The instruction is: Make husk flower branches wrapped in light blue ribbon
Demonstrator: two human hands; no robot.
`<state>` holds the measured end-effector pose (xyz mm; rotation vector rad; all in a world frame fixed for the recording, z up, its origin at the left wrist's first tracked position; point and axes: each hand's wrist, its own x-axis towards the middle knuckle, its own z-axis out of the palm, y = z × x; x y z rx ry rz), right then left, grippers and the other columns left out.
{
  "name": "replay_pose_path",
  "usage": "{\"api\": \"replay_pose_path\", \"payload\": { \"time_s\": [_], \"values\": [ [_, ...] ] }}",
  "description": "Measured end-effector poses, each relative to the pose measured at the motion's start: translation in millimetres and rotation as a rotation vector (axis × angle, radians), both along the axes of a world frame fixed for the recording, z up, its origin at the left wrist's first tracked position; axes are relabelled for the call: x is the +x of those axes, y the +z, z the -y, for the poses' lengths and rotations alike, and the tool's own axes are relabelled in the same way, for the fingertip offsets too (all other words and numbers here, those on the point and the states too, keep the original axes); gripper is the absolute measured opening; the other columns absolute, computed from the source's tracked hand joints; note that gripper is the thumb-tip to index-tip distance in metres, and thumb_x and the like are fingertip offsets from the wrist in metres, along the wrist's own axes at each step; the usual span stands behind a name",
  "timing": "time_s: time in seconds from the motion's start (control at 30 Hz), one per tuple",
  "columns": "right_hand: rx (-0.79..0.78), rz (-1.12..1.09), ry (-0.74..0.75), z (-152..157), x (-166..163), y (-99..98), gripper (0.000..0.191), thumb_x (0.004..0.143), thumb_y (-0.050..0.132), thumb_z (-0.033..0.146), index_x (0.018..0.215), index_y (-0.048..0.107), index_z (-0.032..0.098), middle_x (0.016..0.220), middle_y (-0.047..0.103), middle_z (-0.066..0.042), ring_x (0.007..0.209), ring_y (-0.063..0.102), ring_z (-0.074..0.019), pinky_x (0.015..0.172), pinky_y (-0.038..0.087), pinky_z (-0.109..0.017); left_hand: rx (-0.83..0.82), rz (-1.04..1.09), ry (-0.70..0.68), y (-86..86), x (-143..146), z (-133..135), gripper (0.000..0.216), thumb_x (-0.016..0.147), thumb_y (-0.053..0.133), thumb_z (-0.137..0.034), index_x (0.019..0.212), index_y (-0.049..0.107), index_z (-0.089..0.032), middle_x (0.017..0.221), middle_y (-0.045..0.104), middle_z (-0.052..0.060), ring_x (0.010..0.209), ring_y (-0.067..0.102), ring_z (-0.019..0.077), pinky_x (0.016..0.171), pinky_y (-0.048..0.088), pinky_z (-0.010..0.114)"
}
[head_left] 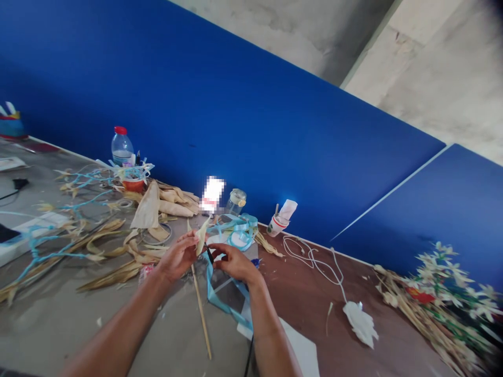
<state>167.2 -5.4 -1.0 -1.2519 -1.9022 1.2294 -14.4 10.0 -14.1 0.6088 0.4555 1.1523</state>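
Between the fingertips of my left hand (181, 256) is a pale piece of corn husk (202, 235), held upright with its tip pointing up. My right hand (232, 262) is closed on a small black tool (209, 254), whose end meets the lower edge of the husk piece; its kind is too small to make out. Light blue ribbon (214, 297) hangs in a loop below and behind my right hand. Under my hands, a thin wooden stick (201, 314) lies on the table.
Dried husks (173, 201) and blue-wrapped stems (37, 254) spread over the left side. Behind stand a bottle (121, 146), a blurred bright phone-like screen (212, 192), a glass jar (236, 200) and a paper cup (277, 224). A white cable (314, 260) and white flowers (444, 272) lie right.
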Motion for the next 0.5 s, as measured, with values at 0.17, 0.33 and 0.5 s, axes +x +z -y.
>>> {"api": "replay_pose_path", "payload": {
  "time_s": [0.17,0.33,0.5],
  "values": [
    [0.134,-0.029,-0.12,0.7,-3.3,9.0,0.029,0.075,0.056,0.022,0.102,0.067,0.021,0.085,0.066,-0.001,0.074,0.059,-0.0134,0.073,0.048,-0.027,-0.053,0.103,0.047,6.9,-7.5,2.0,0.01,0.065,0.063,-0.015,0.075,0.063,-0.015,0.076,0.062,0.001,0.057,0.054,0.0096,0.063,0.05,0.025],
    [0.121,-0.023,-0.117,1.6,-4.5,9.7,0.032,0.07,0.06,0.019,0.102,0.065,0.02,0.09,0.064,-0.002,0.07,0.057,-0.0115,0.069,0.047,-0.025,-0.055,0.142,0.045,8.1,-11.6,2.2,0.007,0.066,0.061,-0.016,0.073,0.062,-0.015,0.07,0.06,0.001,0.05,0.048,0.0081,0.061,0.051,0.027],
    [0.05,-0.001,-0.085,7.1,-11.6,1.7,0.058,0.069,0.059,0.016,0.125,0.046,0.022,0.089,0.065,-0.001,0.065,0.057,-0.0105,0.061,0.047,-0.022,-0.074,0.076,0.017,8.2,-6.2,4.4,0.009,0.063,0.064,-0.015,0.071,0.063,-0.015,0.07,0.061,0.002,0.057,0.055,0.0119,0.058,0.05,0.026]
  ]
}}
